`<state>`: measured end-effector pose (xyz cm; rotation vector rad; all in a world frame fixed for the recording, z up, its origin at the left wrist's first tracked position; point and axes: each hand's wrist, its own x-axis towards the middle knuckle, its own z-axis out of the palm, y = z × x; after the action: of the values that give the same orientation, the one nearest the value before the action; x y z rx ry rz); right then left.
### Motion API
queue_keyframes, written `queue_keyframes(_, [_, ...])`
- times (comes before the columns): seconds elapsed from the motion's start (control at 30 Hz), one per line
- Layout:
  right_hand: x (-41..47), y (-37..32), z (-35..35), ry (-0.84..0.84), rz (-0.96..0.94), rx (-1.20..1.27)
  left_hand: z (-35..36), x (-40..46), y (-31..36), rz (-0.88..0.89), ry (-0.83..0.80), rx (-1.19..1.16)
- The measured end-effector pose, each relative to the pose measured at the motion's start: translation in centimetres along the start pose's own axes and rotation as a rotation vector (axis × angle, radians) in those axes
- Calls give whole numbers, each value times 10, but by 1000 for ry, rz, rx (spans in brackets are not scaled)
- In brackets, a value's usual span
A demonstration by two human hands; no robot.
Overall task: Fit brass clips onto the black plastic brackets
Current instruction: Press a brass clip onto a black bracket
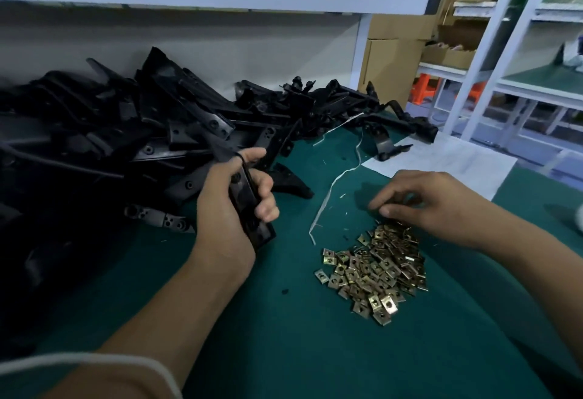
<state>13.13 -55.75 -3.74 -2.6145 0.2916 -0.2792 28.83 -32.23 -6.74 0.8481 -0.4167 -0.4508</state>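
Note:
My left hand (pixel 232 201) grips a long black plastic bracket (pixel 249 209) upright over the green mat, its lower end near the wrist. A big heap of black brackets (pixel 132 133) fills the left and back of the table. A pile of small brass clips (pixel 377 271) lies on the mat at centre right. My right hand (pixel 429 203) hovers palm down over the far edge of that pile, fingertips curled down at the clips. Whether a clip is pinched between them is hidden.
The green mat (pixel 284 320) covers the table. A white string (pixel 334 184) trails across it between the hands. A white paper sheet (pixel 448 162) lies at the back right. Cardboard boxes (pixel 394 61) and white shelving (pixel 504 51) stand behind.

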Motion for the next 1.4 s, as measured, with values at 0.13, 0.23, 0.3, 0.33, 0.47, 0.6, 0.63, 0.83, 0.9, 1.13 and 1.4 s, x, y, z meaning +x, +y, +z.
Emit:
queue_keyframes(0.13, [2,8,-1,-41,41,26,11,-9,-7,167,-46,393])
queue_keyframes(0.23, [6,9,-1,-61,44,-18,17,-21,-11,235,-209,574])
queue_keyframes(0.3, [6,10,-1,-73,74,-28,19,-24,-11,267,-230,621])
queue_keyframes(0.33, [6,11,0,-82,91,-19,19,-25,-10,271,-217,648])
queue_keyframes(0.47, [4,11,4,-97,112,-59,20,-27,-11,294,-188,765])
queue_keyframes(0.6, [4,11,1,-59,122,-112,21,-29,-9,311,-161,634])
queue_keyframes(0.63, [4,10,0,-69,118,-129,21,-29,-8,328,-148,614])
queue_keyframes(0.83, [0,10,-5,-118,105,-196,21,-30,-6,378,-75,632])
queue_keyframes(0.9, [-1,10,-4,-99,106,-140,21,-31,-6,420,-82,722])
queue_keyframes(1.13, [-3,-33,2,197,-201,854,28,-35,-9,541,-291,1450])
queue_keyframes(1.4, [-10,-71,42,363,-233,764,34,-35,-10,583,-350,1673])
